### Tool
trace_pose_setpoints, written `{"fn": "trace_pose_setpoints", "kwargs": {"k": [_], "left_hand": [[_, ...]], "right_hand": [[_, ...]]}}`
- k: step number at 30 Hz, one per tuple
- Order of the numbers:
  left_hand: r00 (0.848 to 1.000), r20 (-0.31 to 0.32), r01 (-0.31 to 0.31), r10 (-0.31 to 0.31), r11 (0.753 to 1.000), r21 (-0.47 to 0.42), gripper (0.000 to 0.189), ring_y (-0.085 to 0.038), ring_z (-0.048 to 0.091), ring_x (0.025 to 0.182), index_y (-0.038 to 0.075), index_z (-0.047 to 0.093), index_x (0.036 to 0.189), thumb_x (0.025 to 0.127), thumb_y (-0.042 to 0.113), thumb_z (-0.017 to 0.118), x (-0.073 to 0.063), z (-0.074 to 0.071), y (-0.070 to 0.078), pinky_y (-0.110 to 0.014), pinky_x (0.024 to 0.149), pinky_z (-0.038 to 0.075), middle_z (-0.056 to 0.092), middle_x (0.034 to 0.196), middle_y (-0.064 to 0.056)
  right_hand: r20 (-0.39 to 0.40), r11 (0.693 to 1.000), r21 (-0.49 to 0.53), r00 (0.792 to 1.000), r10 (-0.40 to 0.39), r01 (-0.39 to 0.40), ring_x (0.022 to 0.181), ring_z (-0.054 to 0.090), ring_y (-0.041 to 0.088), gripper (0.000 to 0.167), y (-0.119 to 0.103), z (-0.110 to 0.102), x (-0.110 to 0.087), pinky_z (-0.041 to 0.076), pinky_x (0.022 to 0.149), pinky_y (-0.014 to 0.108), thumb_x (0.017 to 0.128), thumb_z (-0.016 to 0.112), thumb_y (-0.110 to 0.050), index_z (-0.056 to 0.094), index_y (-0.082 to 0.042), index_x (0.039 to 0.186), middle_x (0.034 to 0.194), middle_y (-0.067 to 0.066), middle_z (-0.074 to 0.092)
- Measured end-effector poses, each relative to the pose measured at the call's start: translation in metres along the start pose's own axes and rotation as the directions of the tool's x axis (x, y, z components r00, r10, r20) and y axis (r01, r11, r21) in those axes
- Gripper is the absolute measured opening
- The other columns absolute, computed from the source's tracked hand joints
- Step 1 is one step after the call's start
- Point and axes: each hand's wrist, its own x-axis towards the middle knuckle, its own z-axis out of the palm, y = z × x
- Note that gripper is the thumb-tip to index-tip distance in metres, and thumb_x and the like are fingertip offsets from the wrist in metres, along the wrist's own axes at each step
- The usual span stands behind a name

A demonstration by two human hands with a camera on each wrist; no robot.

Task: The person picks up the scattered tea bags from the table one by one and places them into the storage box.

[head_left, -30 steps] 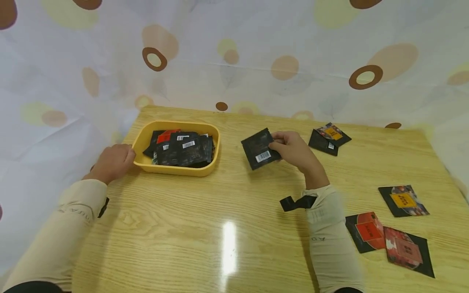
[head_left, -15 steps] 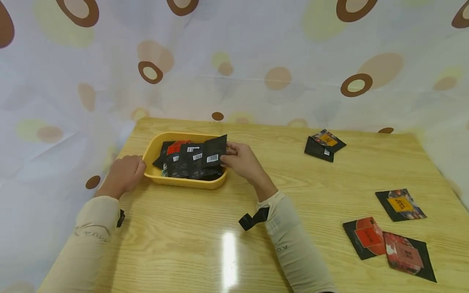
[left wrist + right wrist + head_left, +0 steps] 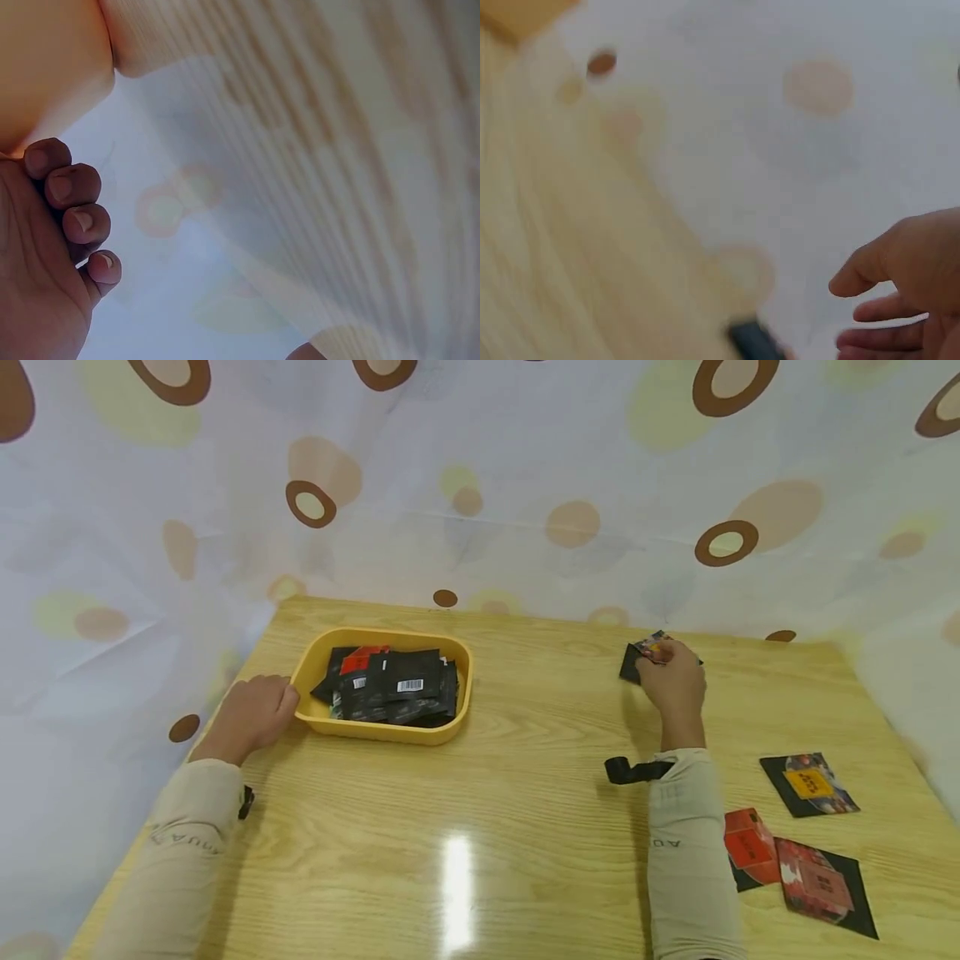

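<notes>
My left hand (image 3: 251, 714) grips the left rim of a yellow plastic bin (image 3: 382, 730); in the left wrist view its fingers curl beside the bin wall (image 3: 52, 67). Inside the bin lie several flat black sachets, the top one a black sachet (image 3: 408, 670) with a white barcode label. At the back right, my right hand (image 3: 675, 681) reaches over two overlapping sachets and partly hides them: a plain black sachet (image 3: 630, 667) and one with a patterned, orange-labelled front (image 3: 652, 644). Thumb and fingers stand apart in the right wrist view, with a blurred dark sachet (image 3: 756, 340) near them.
On the right of the wooden table (image 3: 525, 827) lie an orange-labelled sachet (image 3: 810, 784), a red-labelled sachet (image 3: 752, 847) and a pinkish-red sachet (image 3: 823, 885). A white sheet with brown dots (image 3: 510, 460) hangs behind the table and along its left side.
My right hand carried a black sachet left to the bin, let it go on top of the pile, then moved right to the two back sachets. The left hand stays on the bin.
</notes>
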Motion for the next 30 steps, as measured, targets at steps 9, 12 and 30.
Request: {"fn": "trace_pose_setpoints", "kwargs": {"k": [9,12,30], "left_hand": [[1.000,0.016,0.000,0.000,1.000,-0.021,0.042,-0.019,0.034,0.052,0.014,0.041,0.061,0.100,0.018,0.025,0.000,0.001,-0.001,-0.031,0.055,0.028,0.038,0.058,-0.003],[1.000,0.022,0.008,-0.008,1.000,-0.020,0.042,-0.019,0.036,0.052,0.014,0.042,0.062,0.101,0.018,0.024,0.000,0.002,0.001,-0.031,0.056,0.029,0.040,0.060,-0.003],[0.999,0.021,0.027,-0.026,0.999,-0.022,0.044,-0.020,0.034,0.050,0.013,0.041,0.061,0.101,0.018,0.023,-0.003,-0.001,0.002,-0.031,0.054,0.028,0.039,0.058,-0.004]], "right_hand": [[-0.050,0.939,-0.213,0.963,0.264,-0.269,0.137,0.029,0.057,0.104,0.061,0.007,0.029,0.033,0.107,0.067,0.093,0.043,-0.068,0.019,0.015,0.150,0.153,0.041,0.019],[-0.050,0.935,-0.246,0.967,0.252,-0.256,0.134,0.032,0.057,0.105,0.059,0.008,0.031,0.035,0.106,0.067,0.090,0.052,-0.066,0.025,0.019,0.147,0.149,0.042,0.024],[0.189,0.932,0.362,0.980,-0.068,-0.005,0.062,0.066,-0.008,0.056,-0.004,0.006,0.008,0.057,0.071,0.016,0.100,0.056,-0.017,0.035,0.007,0.147,0.121,0.018,0.067]]}}
